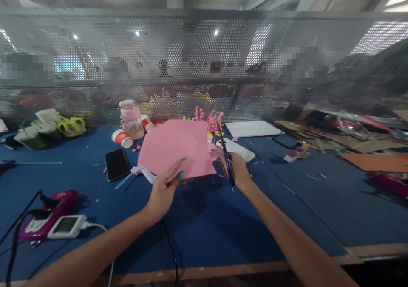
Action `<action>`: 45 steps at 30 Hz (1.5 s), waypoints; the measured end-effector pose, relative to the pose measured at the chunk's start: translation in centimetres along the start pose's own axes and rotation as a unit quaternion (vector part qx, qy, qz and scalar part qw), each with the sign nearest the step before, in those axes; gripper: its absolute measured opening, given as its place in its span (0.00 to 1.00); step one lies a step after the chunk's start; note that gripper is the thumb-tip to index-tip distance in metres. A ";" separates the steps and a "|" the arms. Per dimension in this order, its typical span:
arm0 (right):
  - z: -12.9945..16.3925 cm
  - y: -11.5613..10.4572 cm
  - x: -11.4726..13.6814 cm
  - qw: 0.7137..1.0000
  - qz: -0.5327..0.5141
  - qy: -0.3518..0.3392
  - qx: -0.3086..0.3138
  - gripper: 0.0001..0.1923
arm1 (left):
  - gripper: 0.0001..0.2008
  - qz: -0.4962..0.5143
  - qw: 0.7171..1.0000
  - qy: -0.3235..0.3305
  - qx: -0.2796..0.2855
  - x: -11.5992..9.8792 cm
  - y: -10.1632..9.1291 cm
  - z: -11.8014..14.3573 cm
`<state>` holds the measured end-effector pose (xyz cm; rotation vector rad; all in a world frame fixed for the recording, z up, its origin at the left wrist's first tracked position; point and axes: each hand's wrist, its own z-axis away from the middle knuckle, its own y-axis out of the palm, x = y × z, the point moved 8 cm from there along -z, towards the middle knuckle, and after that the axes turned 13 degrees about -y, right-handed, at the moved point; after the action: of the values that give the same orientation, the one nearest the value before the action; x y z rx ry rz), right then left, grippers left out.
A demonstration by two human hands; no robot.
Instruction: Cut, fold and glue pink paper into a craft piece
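Left hand (164, 187) pinching the near edge of a pink paper sheet (177, 147), thumb on top, fingers underneath, sheet held tilted above the blue tabletop (204, 223) near centre. Right hand (237, 170) closed around the handles of blue-handled scissors (225, 153), blades pointing toward 12 o'clock, right at the sheet's 3 o'clock edge; blade opening too blurred to judge, possibly biting into the paper. Under the sheet at 7 o'clock, a white glue gun (144, 172) partly hidden. At 9 o'clock of the sheet, a black phone (117, 164) lying flat; at 10 o'clock, a tipped red paper cup (122, 138) and a clear jar (131, 119). At 2 o'clock, a white sheet (253, 128). Toward 8 o'clock near the table edge, a white charger (66, 226) on a magenta device (47, 212), black cable (170, 249) running past the left wrist. Perforated metal screen (204, 62) closing off the far side.
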<state>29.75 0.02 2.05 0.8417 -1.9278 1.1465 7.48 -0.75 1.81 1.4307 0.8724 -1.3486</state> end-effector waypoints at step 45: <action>-1.2 -2.0 -0.1 0.843 0.509 -0.170 0.040 0.05 | 0.34 -0.701 0.676 0.153 0.165 2.1 2.8 1.0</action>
<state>31.73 0.36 3.21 -0.0489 -2.7532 1.7499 10.12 -2.74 0.30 1.1302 2.3228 -2.4763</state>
